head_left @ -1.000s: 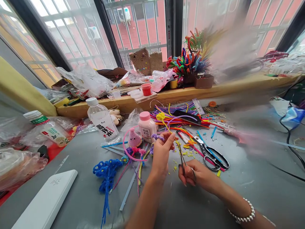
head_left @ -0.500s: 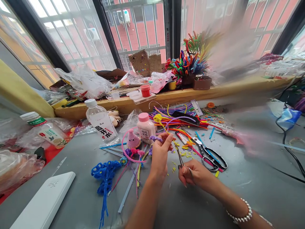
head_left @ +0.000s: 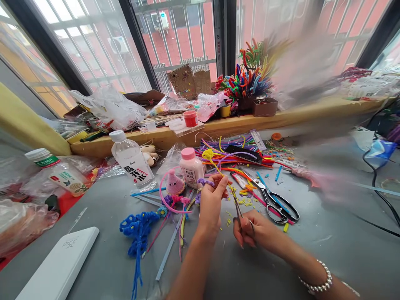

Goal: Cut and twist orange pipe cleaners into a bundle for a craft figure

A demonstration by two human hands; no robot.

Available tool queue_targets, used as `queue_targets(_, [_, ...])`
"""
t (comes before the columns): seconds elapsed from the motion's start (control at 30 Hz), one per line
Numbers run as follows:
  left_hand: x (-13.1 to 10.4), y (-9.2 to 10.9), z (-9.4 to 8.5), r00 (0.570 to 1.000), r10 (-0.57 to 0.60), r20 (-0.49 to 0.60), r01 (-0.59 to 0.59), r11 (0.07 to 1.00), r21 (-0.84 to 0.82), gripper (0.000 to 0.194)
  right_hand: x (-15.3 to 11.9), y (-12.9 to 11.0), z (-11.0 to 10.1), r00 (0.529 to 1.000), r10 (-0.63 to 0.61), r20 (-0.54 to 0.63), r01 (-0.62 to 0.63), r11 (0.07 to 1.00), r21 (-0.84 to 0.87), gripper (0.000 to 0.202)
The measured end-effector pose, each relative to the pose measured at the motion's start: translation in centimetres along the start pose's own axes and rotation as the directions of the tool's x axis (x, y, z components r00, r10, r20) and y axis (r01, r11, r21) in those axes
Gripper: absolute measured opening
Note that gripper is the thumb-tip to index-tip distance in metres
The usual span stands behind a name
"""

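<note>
Over the grey tabletop (head_left: pixel 250 273), my left hand (head_left: pixel 213 200) pinches a fuzzy yellow stem (head_left: pixel 216 167) between thumb and fingers, its rounded head rising near the pink-capped bottle (head_left: pixel 191 171). My right hand (head_left: pixel 252 229) is closed around the handles of small scissors (head_left: pixel 238 211) angled toward the stem; whether the blades touch it I cannot tell, but yellow clippings (head_left: pixel 246 203) lie scattered just beside them.

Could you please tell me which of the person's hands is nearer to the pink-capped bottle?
Left. The left hand is just to the right of the pink-capped bottle, slightly in front; the right hand, holding small scissors, is farther right and lower in the picture.
</note>
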State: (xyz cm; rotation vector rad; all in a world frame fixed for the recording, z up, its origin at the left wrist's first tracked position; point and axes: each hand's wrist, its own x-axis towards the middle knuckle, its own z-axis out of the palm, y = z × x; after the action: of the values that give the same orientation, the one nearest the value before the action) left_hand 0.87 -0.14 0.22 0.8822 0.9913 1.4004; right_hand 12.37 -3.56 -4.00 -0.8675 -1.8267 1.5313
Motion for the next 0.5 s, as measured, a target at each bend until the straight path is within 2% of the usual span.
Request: queue_targets(0.5, [-0.12,0.15,-0.07,0.999,0.029,-0.019,-0.030,1.000,-0.009,0.023,-0.06,-0.38,-0.28,0.994,0.058,-0.087,-0.055,0.998,0.041,0.068])
